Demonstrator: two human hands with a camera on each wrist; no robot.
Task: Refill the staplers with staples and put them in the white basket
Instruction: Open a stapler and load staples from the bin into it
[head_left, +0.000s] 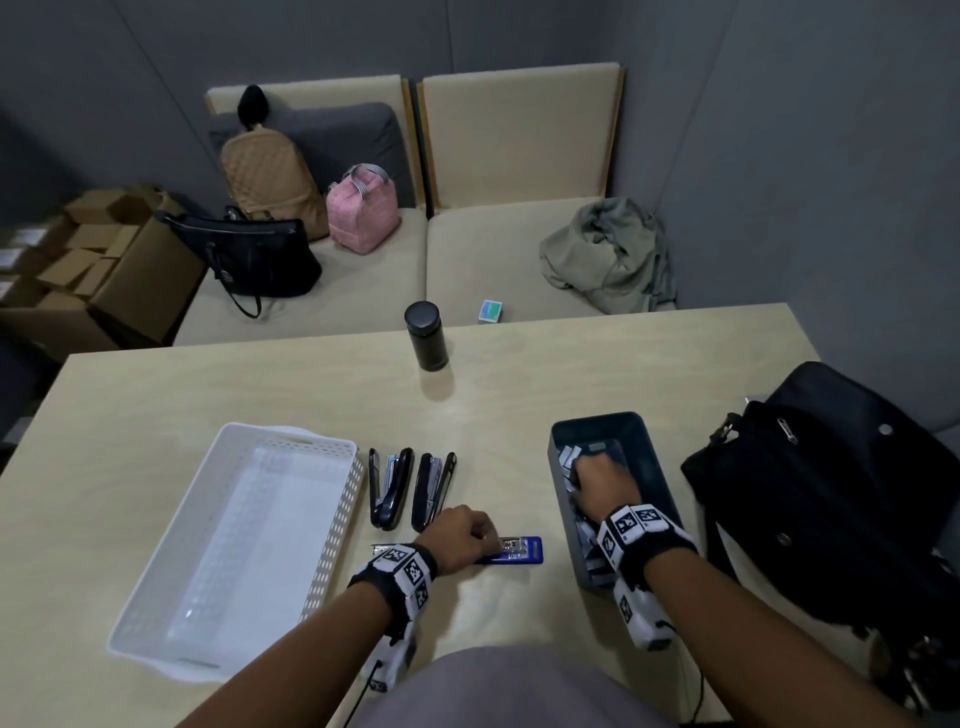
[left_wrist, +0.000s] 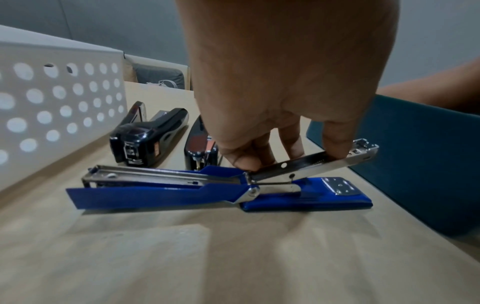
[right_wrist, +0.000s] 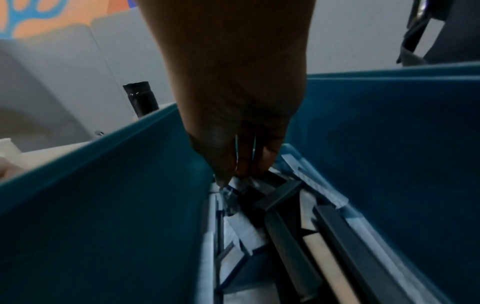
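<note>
A blue stapler (head_left: 511, 552) lies opened flat near the table's front, its cover (left_wrist: 155, 193) swung left and its base (left_wrist: 311, 197) to the right. My left hand (left_wrist: 291, 158) pinches its raised metal magazine rail (left_wrist: 311, 162) between thumb and fingers. Two black staplers (head_left: 389, 488) (head_left: 434, 491) lie side by side behind it, next to the white basket (head_left: 343, 499), which holds nothing. My right hand (head_left: 602, 483) reaches down into a teal bin (head_left: 561, 499). Its bunched fingertips (right_wrist: 223, 181) pinch a small glossy staple packet (right_wrist: 230, 197) among white boxes and dark grey strips.
A black flask (head_left: 427, 336) stands at the table's far middle. A black bag (head_left: 831, 493) sits right of the teal bin. Beyond the table, a beige sofa (head_left: 363, 291) holds bags and a crumpled jacket (head_left: 608, 254). Cardboard boxes (head_left: 93, 260) are stacked at the left.
</note>
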